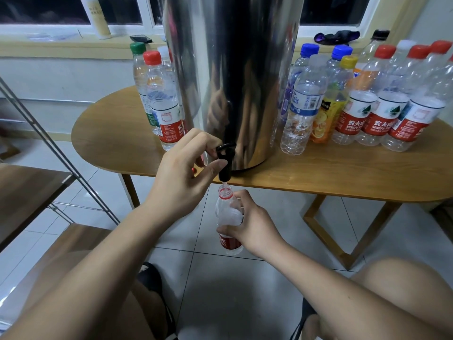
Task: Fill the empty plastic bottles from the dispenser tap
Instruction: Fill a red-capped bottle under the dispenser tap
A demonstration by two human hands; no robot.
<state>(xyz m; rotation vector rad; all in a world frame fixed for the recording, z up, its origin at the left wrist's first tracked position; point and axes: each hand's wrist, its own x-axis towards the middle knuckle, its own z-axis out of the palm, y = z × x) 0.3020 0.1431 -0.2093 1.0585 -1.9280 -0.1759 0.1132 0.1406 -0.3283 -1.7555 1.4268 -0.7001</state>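
Filling step: our left hand (181, 177) pinches the black tap (225, 163) at the dispenser's (232, 69) 6 o'clock, while our right hand (252, 224) fingers (241, 197) clasp the uncapped bottle (226, 212) below the tabletop (343, 173) edge, where we should hold its mouth centred and upright under the spout.

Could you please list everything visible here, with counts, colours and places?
Stainless-steel cylindrical dispenser: one, silver, on the table.
Black plastic tap: one, black, at the dispenser's base.
Uncapped clear plastic bottle: one, red label, under the tap.
Left group of capped plastic bottles: at least three, green, red, white caps, left of dispenser.
Right group of capped plastic bottles: about ten, mixed caps, right of dispenser.
Oval wooden table: one, light brown, below the window.
Dark phone: one, black, on the windowsill.
Left hand: pinches the tap.
Right hand: grips the uncapped bottle.
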